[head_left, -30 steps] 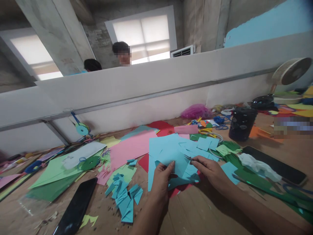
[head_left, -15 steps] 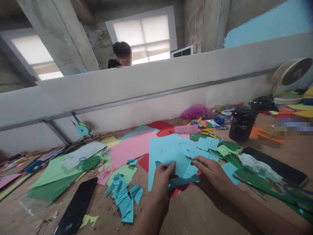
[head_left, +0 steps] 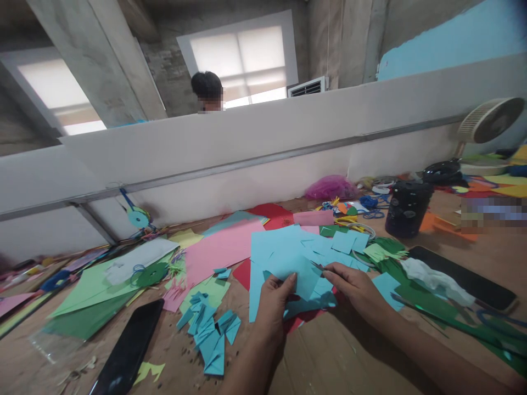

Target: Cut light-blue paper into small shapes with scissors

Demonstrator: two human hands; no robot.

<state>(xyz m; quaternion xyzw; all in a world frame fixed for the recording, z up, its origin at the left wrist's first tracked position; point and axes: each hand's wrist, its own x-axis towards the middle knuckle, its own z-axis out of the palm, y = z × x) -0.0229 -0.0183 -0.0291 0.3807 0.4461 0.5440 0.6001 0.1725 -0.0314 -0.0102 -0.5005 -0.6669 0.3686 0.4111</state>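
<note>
The left hand (head_left: 275,299) pinches one blue sheet (head_left: 303,282) between thumb and fingers; the right hand (head_left: 353,285) is closed around one slim metal tool (head_left: 318,265) — whether its tips touch the paper, I cannot tell. Behind that paper lies one larger blue sheet (head_left: 263,247). Reckoned from the held paper, folded blue pieces (head_left: 214,345), too overlapped to count, lie at 8 o'clock. Two phones: one black phone (head_left: 129,345) farther out at 8, one dark phone (head_left: 489,285) at 3. One black cup (head_left: 407,211) stands at 2 — one fan (head_left: 500,122) well beyond — and one magenta bag (head_left: 331,187) at 1. Past the white partition (head_left: 247,134), one person (head_left: 206,85) shows at 11.
</note>
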